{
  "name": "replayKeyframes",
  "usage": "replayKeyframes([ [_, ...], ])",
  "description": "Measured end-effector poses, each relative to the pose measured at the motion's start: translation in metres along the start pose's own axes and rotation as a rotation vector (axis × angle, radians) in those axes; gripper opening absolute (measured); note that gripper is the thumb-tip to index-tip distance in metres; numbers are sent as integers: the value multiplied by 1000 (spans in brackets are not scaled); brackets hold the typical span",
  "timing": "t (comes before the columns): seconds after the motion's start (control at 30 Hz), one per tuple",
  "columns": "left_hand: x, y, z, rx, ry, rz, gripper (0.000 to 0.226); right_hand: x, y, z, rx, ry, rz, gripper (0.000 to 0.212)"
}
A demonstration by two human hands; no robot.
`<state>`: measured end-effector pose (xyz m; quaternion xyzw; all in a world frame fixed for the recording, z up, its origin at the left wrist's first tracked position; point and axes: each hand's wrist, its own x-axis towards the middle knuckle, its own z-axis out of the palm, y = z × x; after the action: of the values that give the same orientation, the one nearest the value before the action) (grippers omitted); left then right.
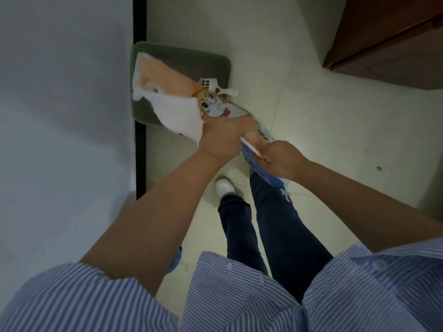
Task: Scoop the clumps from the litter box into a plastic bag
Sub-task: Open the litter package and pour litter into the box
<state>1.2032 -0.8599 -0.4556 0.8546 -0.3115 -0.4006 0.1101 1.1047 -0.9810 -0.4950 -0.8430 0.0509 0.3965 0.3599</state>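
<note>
A plastic bag (167, 97), orange and white with a cartoon animal print, stretches out above a green litter box (211, 61) on the floor by the wall. My left hand (223, 137) grips the bag near its middle. My right hand (280, 159) pinches the bag's blue and white end, close beside the left hand. A white slotted scoop (211, 86) rests in the litter box with its handle over the right rim. The bag hides much of the box's inside, so no clumps show.
A white wall with a black strip (140, 152) runs along the left. A brown wooden cabinet (388, 37) stands at the upper right. Pale floor tiles (323, 121) lie around the box. My legs and white shoe (225, 185) are below the hands.
</note>
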Motion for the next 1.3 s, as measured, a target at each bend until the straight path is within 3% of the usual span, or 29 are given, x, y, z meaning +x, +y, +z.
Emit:
replayKeyframes([
  [0.03,-4,5,3,-58,-21,-25,34,-5,3,1,-57,11,1,51],
  [0.1,-13,17,8,-130,-75,110,27,-13,9,3,-114,54,-57,55],
  [0.17,-21,8,22,-106,86,282,18,-16,16,11,-162,94,-128,43],
  [0.27,-25,9,10,-87,15,313,17,-13,27,18,-198,-8,103,52],
  [0.37,-23,6,-1,-93,-28,185,19,-3,41,21,-269,-21,264,65],
  [0.4,-25,0,0,-84,24,155,20,0,43,19,-253,-38,305,66],
  [0.47,-34,-6,2,-168,15,174,18,3,41,18,-198,-122,350,63],
  [0.6,-39,-3,-4,-228,65,-50,28,4,31,16,-341,-201,268,36],
  [0.7,-37,-8,-13,-246,-26,-145,33,4,27,16,-442,-260,172,31],
  [0.83,-32,-43,-12,-74,-9,-160,38,2,19,8,-472,-334,110,32],
  [1.03,-18,-59,-8,80,18,233,41,3,18,-13,-413,-310,130,25],
  [1.17,0,-62,-15,476,-273,133,45,0,17,-15,-378,-281,154,21],
  [1.3,10,-65,-12,597,-304,217,30,-9,15,-20,-482,-257,241,33],
])
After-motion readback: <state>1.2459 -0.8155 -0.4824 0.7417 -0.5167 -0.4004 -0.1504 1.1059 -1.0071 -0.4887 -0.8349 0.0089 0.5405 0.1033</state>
